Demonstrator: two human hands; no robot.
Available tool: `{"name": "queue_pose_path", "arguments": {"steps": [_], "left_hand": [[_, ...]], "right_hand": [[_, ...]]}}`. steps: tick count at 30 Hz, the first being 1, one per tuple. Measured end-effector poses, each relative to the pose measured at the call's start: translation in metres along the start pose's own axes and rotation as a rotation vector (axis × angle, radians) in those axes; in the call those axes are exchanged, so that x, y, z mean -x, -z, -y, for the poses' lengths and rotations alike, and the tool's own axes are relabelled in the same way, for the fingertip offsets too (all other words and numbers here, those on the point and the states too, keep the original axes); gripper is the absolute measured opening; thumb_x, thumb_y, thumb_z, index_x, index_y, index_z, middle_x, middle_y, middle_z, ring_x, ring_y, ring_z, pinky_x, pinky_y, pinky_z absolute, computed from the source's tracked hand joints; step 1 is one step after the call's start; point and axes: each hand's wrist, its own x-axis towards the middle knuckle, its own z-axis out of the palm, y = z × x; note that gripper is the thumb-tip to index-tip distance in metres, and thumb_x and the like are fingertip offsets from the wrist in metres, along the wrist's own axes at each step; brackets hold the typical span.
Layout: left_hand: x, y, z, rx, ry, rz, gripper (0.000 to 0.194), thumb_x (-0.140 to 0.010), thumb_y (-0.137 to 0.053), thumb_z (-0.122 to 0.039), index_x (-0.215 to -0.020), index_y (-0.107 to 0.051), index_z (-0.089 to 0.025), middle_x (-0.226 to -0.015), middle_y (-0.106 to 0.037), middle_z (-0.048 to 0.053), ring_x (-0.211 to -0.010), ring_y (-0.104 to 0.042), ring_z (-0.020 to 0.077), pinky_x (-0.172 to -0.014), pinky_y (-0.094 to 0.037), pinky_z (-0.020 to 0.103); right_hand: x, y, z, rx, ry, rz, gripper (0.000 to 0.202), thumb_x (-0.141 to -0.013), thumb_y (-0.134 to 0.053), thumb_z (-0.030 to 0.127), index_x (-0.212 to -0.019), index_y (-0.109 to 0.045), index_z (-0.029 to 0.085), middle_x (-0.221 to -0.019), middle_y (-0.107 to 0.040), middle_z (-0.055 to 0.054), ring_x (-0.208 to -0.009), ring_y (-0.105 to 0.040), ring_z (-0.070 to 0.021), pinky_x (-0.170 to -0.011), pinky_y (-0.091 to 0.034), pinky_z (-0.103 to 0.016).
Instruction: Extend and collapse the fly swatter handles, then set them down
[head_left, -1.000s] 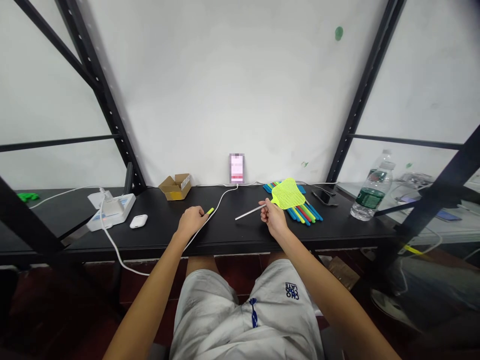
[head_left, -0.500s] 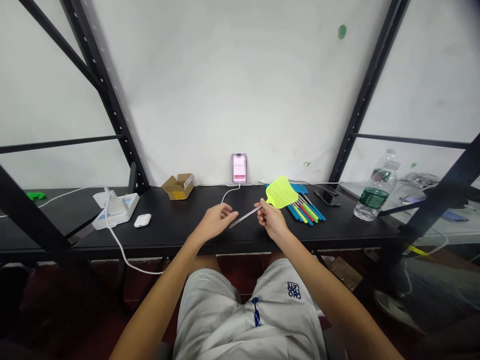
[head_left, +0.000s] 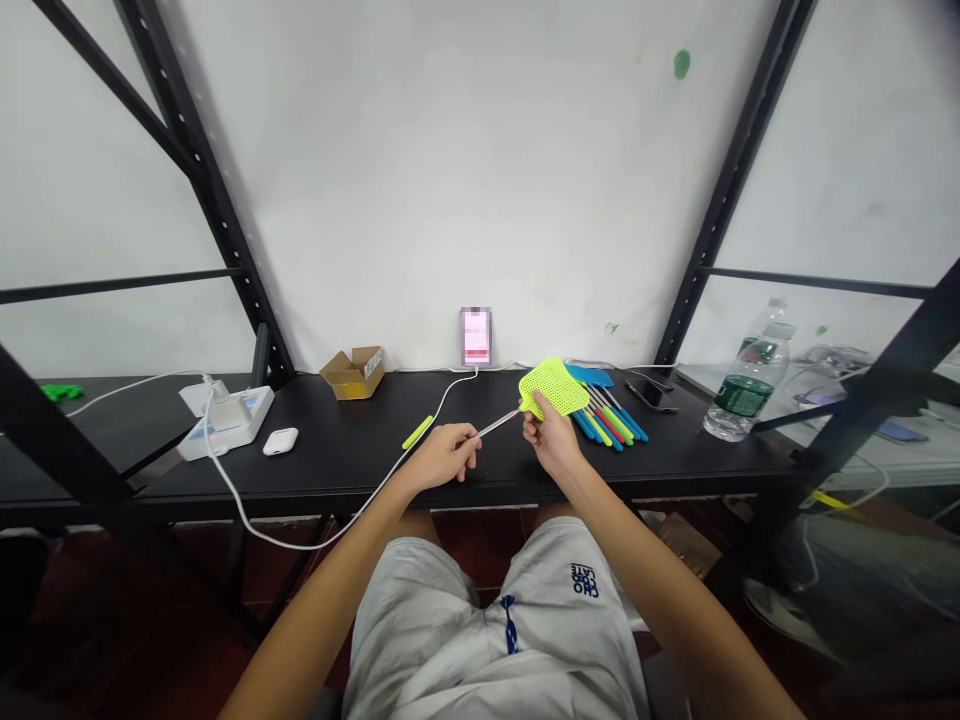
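A yellow-green fly swatter (head_left: 556,388) with a perforated head and a thin metal rod is held above the black table. My right hand (head_left: 549,432) grips it at the base of the head, thumb on the perforated part. The rod's lower end runs into my left hand (head_left: 450,455), whose fingers are closed round it. Beyond my left hand a yellow-green handle piece (head_left: 417,432) lies on the table, beside a white cable. Several swatters with blue, green, yellow and red handles (head_left: 611,425) lie to the right, partly behind the held head.
An open cardboard box (head_left: 352,375), a white earphone case (head_left: 280,441) and a power strip (head_left: 238,422) stand left. A lit phone (head_left: 476,336) leans on the wall. A dark phone (head_left: 652,393) and water bottles (head_left: 742,395) are right. The white cable (head_left: 315,546) hangs over the table's front edge (head_left: 525,492).
My left hand has moved slightly right and down and closed on the rod. My right hand has shifted its grip onto the swatter's head. The yellow-green handle piece now shows beyond my left hand.
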Motion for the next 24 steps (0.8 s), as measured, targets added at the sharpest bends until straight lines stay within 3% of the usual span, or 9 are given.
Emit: {"name": "queue_pose_path", "arguments": {"steps": [6,15,24], "left_hand": [[0.001,0.001,-0.003,-0.088,0.039,-0.030,0.025,-0.088,-0.045,-0.037,-0.078,-0.057,-0.017,-0.061,-0.059,-0.002,-0.044,-0.050,0.0095,-0.046,-0.034,0.021],[0.007,0.000,-0.023,-0.234,-0.101,-0.154,0.029,-0.091,-0.041,-0.032,-0.069,-0.052,-0.017,-0.065,-0.058,-0.001,-0.058,-0.048,0.0117,-0.055,-0.031,0.023],[0.005,0.003,-0.023,-0.221,-0.082,-0.226,0.027,-0.089,-0.045,-0.031,-0.075,-0.062,-0.015,-0.062,-0.057,-0.001,-0.057,-0.047,0.0116,-0.056,-0.030,0.023]], "right_hand": [[0.006,-0.004,-0.004,0.143,0.044,-0.045,0.031,-0.071,-0.073,0.041,-0.078,-0.055,0.017,-0.054,-0.058,0.001,-0.041,-0.044,-0.0083,-0.037,-0.026,-0.021],[0.038,-0.031,-0.023,0.322,0.000,0.199,0.029,-0.078,-0.061,0.043,-0.074,-0.058,0.015,-0.061,-0.061,-0.002,-0.043,-0.049,-0.0084,-0.038,-0.029,-0.020],[0.030,-0.023,-0.004,0.297,0.058,0.210,0.029,-0.075,-0.069,0.042,-0.081,-0.060,0.015,-0.063,-0.060,0.000,-0.045,-0.049,-0.0085,-0.039,-0.030,-0.021]]}}
